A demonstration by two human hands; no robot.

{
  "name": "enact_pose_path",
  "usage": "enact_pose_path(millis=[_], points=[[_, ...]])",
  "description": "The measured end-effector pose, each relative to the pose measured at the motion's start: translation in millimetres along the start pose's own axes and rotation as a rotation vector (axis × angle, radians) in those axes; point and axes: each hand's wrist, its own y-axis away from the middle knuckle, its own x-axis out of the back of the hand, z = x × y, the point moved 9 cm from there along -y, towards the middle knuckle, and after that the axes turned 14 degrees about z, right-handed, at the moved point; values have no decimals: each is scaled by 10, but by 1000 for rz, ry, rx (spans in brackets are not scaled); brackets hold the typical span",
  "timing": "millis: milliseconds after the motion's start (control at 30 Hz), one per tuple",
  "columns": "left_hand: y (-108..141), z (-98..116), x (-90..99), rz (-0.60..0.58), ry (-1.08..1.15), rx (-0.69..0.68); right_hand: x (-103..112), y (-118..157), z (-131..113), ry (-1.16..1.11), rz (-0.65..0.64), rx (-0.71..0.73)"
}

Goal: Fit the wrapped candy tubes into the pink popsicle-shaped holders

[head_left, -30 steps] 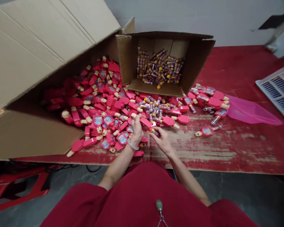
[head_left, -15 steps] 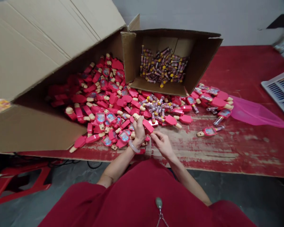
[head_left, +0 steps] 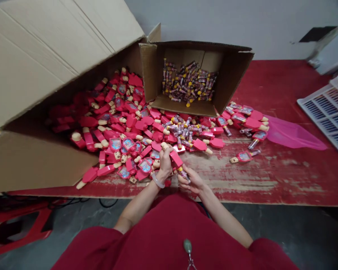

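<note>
In the head view, your left hand (head_left: 165, 165) and right hand (head_left: 193, 180) sit together at 6 o'clock, clamped on a light, stiff pink plastic lolly-shaped holder (head_left: 176, 158). Its slim clear candy tube (head_left: 184, 175) looks slippery, so the pink body offers the surer hold.

The left hand (head_left: 165, 164) is closed, with the fingers curled, and the right hand (head_left: 192, 180) is just beside it and a little nearer the body, fingers bent inward. The bare left forearm (head_left: 136, 200) and right forearm (head_left: 222, 221) both reach forward and inward.
</note>
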Motion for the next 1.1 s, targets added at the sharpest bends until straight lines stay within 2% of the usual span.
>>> enact_pose_path(millis=[33, 67, 100, 233, 267, 333, 400, 433, 500, 567, 633, 700, 733, 833, 900, 933, 1000, 1100], points=[[0, -1, -61, -54, -16, -19, 67, -6, -19, -35, -3, -13], [-4, 5, -111, -101, -35, -52, 224, -30, -91, -48, 61, 12], [-15, 8, -135, -129, -57, -88, 466, -59, -213, -44, 181, 66], [-74, -97, -45, -136, -180, -168, 1814, 33, -1039, -4, 835, 378], [-68, -148, -27, -160, -218, -172, 2104, 75, -1255, -2, 946, 440], [-22, -239, -15, -230, -282, -185, 2529, 100, -1615, -18, 1066, 530], [38, -285, -10, -293, -337, -215, 2700, 47, -1836, -8, 1084, 597], [58, -282, 4, -307, -366, -240, 2688, 11, -1889, 20, 1077, 638], [75, -235, 52, -315, -467, -320, 2474, -64, -1889, 158, 1043, 734], [92, -171, 92, -350, -685, -472, 2051, -159, -1781, 428, 975, 824], [136, -190, 98, -451, -1025, -666, 1549, -298, -1612, 800, 908, 862], [171, -303, 123, -565, -1373, -826, 1133, -477, -1454, 1186, 878, 831], [174, -364, 144, -606, -1506, -875, 993, -572, -1397, 1353, 877, 788], [156, -450, 168, -657, -1685, -941, 817, -782, -1312, 1633, 873, 641], [124, -380, 139, -622, -1637, -945, 841, -797, -1291, 1566, 869, 604], [101, -298, 120, -579, -1564, -932, 882, -771, -1267, 1447, 853, 592], [53, -83, 93, -491, -1321, -855, 984, -677, -1169, 1065, 780, 547], [-20, 179, 87, -424, -936, -620, 943, -508, -990, 499, 521, 461]])
